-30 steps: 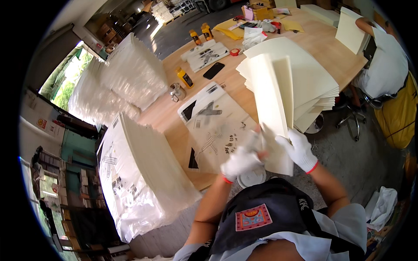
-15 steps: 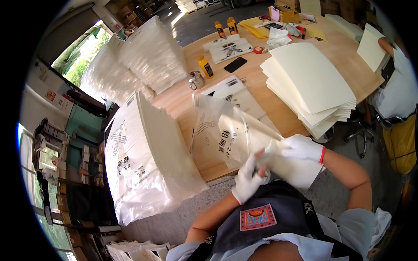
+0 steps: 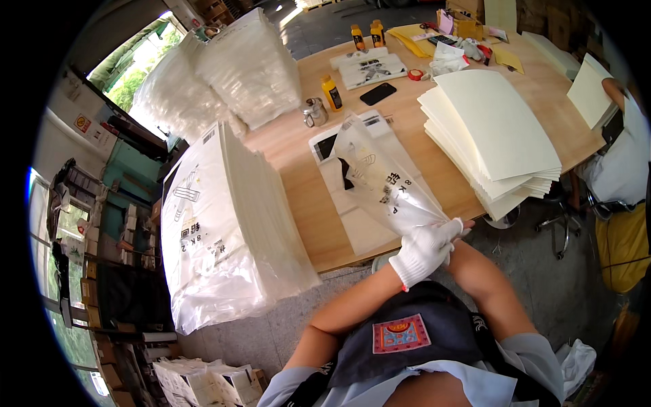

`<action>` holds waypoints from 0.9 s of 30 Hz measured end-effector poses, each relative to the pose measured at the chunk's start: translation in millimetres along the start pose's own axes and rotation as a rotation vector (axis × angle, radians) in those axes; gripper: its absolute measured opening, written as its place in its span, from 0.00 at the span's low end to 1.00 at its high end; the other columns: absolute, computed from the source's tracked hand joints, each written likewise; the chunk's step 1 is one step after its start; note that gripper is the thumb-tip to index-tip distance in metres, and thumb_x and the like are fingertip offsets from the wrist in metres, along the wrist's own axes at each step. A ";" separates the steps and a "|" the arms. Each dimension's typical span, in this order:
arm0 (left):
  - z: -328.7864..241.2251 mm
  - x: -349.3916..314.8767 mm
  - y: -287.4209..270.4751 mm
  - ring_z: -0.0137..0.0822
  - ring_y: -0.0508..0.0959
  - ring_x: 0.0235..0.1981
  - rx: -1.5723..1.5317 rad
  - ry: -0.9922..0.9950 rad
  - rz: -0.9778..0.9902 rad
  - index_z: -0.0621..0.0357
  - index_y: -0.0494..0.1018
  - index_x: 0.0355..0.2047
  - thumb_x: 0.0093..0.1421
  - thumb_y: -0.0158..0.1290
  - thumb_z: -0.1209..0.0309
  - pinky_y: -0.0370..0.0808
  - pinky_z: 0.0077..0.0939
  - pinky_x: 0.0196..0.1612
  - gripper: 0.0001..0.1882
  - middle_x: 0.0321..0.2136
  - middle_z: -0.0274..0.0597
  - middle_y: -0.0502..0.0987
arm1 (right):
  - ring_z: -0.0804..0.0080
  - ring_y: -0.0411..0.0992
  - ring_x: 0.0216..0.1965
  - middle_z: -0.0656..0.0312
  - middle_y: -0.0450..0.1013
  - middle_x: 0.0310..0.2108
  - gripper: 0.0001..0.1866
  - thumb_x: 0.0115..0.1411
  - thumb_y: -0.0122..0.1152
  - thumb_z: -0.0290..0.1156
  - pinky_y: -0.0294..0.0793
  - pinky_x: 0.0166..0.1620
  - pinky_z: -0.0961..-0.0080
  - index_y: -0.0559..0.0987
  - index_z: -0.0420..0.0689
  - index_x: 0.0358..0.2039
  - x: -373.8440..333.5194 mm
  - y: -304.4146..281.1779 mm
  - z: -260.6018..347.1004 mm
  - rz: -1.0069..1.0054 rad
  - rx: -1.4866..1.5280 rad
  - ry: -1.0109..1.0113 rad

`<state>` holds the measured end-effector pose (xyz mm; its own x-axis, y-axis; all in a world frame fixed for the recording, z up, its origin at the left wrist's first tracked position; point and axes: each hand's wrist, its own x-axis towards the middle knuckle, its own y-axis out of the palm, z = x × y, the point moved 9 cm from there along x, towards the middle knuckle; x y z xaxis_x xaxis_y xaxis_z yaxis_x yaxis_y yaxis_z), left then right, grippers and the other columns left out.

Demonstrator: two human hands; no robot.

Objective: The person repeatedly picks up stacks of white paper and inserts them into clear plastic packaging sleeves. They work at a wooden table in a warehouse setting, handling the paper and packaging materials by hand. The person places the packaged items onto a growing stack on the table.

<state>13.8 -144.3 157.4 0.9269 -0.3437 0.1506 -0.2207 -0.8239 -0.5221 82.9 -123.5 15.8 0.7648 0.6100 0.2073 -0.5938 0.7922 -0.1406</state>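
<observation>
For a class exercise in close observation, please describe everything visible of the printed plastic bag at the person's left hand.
The printed plastic bag looks thin, glossy and see-through, with black lettering, a line drawing and a dark patch near one edge. Creased, it slants from upper left to lower right, tapering to a bunched near end at the gloved left hand, which touches it. In view, it overlaps pale printed packaging on the wooden table.

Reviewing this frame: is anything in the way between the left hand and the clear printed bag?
Nothing visible is. The gloved left hand touches the bunched near end of the clear printed bag, with no other object between them.
</observation>
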 end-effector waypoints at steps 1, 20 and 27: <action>23.3 3.7 9.6 0.33 0.79 0.28 -0.044 -0.073 0.064 0.56 0.74 0.40 0.51 0.47 0.83 0.74 0.24 0.32 0.16 0.31 0.44 0.78 | 0.70 0.61 0.56 0.58 0.65 0.55 0.25 0.65 0.39 0.37 0.60 0.57 0.71 0.59 0.41 0.61 -2.8 -1.2 8.0 -0.091 0.021 -0.032; 230.0 -237.9 -36.2 0.35 0.71 0.28 0.035 -0.610 -0.837 0.59 0.68 0.28 0.53 0.57 0.72 0.69 0.26 0.34 0.08 0.24 0.37 0.70 | 0.62 0.75 0.20 0.57 0.74 0.17 0.08 0.51 0.52 0.36 0.72 0.26 0.63 0.73 0.46 0.23 -123.7 -23.6 30.7 0.134 -1.380 0.316; 158.6 -280.0 -9.1 0.20 0.68 0.27 -0.603 -0.742 -0.688 0.59 0.69 0.27 0.58 0.55 0.74 0.67 0.18 0.32 0.06 0.24 0.29 0.71 | 0.66 0.75 0.17 0.59 0.73 0.14 0.06 0.50 0.53 0.35 0.70 0.17 0.61 0.75 0.48 0.23 -173.9 11.6 59.9 0.740 -1.345 0.291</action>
<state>-195.6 30.8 -13.2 0.8123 0.4392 -0.3838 0.4717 -0.8817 -0.0105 -72.0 -221.3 36.1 0.5289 0.7120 -0.4619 -0.3155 -0.3403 -0.8858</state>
